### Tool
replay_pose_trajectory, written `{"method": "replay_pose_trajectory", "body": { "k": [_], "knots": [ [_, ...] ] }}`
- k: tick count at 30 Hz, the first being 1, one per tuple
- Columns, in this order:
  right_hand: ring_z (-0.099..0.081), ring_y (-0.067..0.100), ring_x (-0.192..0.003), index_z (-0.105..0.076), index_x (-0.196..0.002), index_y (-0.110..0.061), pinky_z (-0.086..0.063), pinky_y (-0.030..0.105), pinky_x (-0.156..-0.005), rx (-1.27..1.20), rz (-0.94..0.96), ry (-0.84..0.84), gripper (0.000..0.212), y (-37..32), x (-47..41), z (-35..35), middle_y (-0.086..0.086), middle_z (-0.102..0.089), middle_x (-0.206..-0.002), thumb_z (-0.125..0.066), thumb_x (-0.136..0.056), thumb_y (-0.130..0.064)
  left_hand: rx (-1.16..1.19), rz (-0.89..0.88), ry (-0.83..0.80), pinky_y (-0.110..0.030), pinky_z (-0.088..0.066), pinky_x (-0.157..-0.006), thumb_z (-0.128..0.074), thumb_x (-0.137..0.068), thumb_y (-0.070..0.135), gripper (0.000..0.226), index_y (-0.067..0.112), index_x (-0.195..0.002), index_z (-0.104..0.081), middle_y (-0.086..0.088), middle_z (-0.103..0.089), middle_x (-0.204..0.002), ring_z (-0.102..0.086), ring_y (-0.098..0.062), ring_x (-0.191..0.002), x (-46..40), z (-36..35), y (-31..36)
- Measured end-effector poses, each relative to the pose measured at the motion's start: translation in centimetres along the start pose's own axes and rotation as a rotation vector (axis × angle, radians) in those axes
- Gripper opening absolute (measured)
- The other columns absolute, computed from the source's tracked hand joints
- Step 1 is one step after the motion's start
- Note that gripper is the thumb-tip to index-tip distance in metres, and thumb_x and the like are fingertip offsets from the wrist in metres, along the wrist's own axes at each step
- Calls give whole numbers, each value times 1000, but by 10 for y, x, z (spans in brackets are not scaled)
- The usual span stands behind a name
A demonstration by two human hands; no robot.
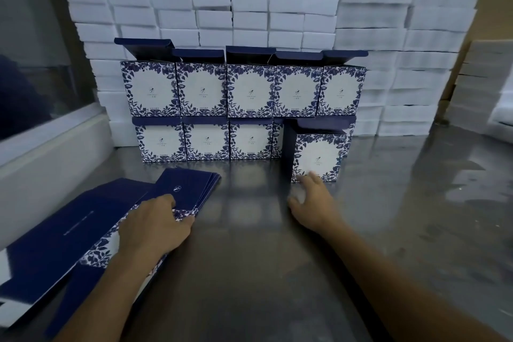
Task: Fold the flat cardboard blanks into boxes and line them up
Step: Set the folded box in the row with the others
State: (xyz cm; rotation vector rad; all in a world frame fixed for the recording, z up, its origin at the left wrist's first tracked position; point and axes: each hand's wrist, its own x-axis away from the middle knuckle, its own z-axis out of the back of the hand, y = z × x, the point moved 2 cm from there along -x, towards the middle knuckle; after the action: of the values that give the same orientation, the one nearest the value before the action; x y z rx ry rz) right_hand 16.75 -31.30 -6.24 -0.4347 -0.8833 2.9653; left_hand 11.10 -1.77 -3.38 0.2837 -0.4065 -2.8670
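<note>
Head view, right hand (309, 200): fingers spread, tips touching the folded blue-and-white floral cardboard box (319, 157) on the steel tabletop (388, 216).
Left hand (155, 228): pressing flat on the stacked navy cardboard blanks (83, 230).
Handling: light, stiff, creasable; take by edges.

The right hand (311, 200) is blurred, so whether its fingers (313, 178) touch the front box (319, 157) cannot be told. That box hides much of the bottom row's fourth box (277, 139). The flat blanks (69, 233) under the left fingers (166, 203) run off the left edge.
</note>
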Motion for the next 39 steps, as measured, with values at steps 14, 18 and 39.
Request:
{"method": "replay_pose_trajectory", "body": {
  "k": [14, 18, 39],
  "knots": [
    [-63, 7, -63, -71, -79, -19, -51, 23, -68, -497, 15, 48, 16, -27, 47, 11, 0, -72, -73, -65, -93, -12, -100, -188, 332, -32, -37, -63, -63, -86, 10, 32, 18, -117, -61, -2, -69, -101, -64, -28, -88, 13, 7, 22],
    [-66, 11, -59, -66, -84, -15, -49, 19, -58, -955, -57, -113, 15, -54, 54, 5, 9, -73, -77, -62, -98, -11, -100, -357, 578, -45, -43, -67, -73, -67, -10, 26, 0, -91, -72, -16, -66, -81, -59, -36, -74, 19, 16, 31],
    [-73, 21, -79, -63, -101, -12, -61, 40, -77, -1132, -206, 175, 12, -39, 40, 31, 8, -75, -89, -53, -104, -19, 142, -365, 708, -52, -37, -92, -57, -84, 41, 50, 11, -124, -59, -14, -58, -129, -54, -33, -114, 24, 15, 37]
  ]
}}
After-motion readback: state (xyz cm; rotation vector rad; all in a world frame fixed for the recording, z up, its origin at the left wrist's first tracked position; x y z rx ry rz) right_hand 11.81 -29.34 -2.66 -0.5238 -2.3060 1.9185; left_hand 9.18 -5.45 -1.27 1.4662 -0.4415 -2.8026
